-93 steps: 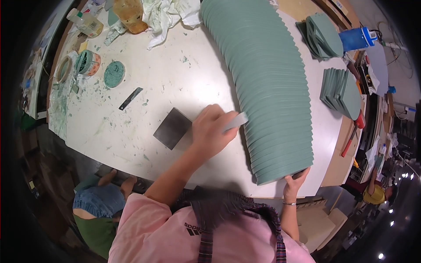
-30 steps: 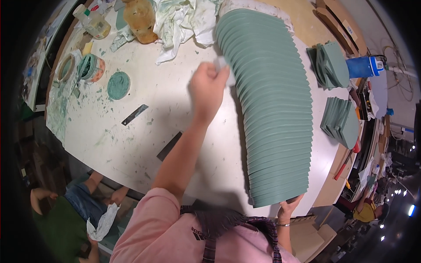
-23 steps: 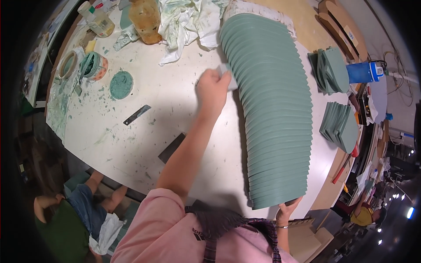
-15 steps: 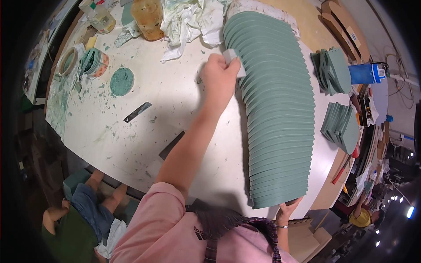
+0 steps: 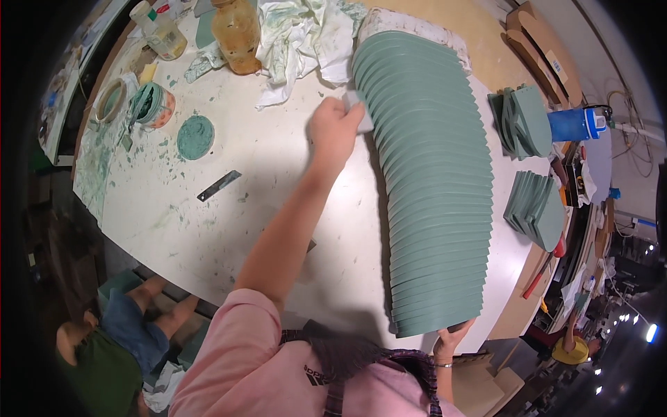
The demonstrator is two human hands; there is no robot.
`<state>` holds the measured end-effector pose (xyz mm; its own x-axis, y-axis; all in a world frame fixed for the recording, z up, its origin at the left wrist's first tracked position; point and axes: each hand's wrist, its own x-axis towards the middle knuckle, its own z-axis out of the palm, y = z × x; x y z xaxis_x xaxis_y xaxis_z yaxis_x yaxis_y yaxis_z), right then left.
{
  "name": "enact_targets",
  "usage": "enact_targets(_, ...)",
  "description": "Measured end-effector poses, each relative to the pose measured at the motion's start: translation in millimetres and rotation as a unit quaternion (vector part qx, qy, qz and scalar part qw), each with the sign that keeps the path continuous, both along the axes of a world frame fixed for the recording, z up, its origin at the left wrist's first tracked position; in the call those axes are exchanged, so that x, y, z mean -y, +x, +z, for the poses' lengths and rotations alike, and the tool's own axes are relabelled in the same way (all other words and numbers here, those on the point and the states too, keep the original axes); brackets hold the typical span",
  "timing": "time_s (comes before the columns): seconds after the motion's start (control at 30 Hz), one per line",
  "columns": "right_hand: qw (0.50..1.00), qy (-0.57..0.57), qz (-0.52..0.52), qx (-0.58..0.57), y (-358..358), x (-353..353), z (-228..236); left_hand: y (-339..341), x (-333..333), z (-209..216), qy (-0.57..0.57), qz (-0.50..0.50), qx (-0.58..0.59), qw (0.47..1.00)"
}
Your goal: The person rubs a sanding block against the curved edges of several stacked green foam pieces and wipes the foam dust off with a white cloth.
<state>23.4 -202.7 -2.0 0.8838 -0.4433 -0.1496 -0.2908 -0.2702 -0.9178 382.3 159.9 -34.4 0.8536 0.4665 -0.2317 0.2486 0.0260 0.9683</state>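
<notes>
A long green ridged piece (image 5: 438, 181), with stacked overlapping layers and a jagged right edge, runs from the far side of the table to its near edge. Its far end rests by a whitish, stained support (image 5: 417, 24). My left hand (image 5: 335, 128) pinches a light grey block (image 5: 360, 115) against or right beside the piece's upper left edge; the exact contact is hard to make out. Down at the near end, my right hand (image 5: 453, 338) grips the piece from below, its fingers partly hidden under it.
On the white table (image 5: 278, 174) are a black metal strip (image 5: 219, 185), a round lid of green paste (image 5: 196, 137), a paste tub (image 5: 154, 105), an amber jar (image 5: 236, 35) and crumpled paper (image 5: 306, 42). Green plate stacks (image 5: 533, 208) and a blue bottle (image 5: 573, 125) stand right. Another person (image 5: 104, 368) sits lower left.
My left hand and the grey block have slid slightly toward me along the piece's left edge. My right hand keeps its hold. The whole view has shifted a little.
</notes>
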Motion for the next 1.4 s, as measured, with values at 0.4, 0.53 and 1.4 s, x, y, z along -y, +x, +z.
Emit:
enact_targets(0.4, 1.0, 0.015, -0.002, 0.008, 1.5, -3.5, 2.9, 6.7, -5.5, 5.7, 0.017, 0.01, 0.007, 1.0)
enact_targets(0.53, 1.0, 0.015, 0.0, -0.001, 0.5, -0.3, 1.6, 19.9, -9.0, 7.1, 0.008, 0.023, 0.062, 0.998)
enact_targets(1.4, 1.0, 0.015, -0.016, 0.004, -3.2, 1.2, -0.4, 57.5, -15.1, 31.8, 0.039, 0.039, 0.086, 0.995)
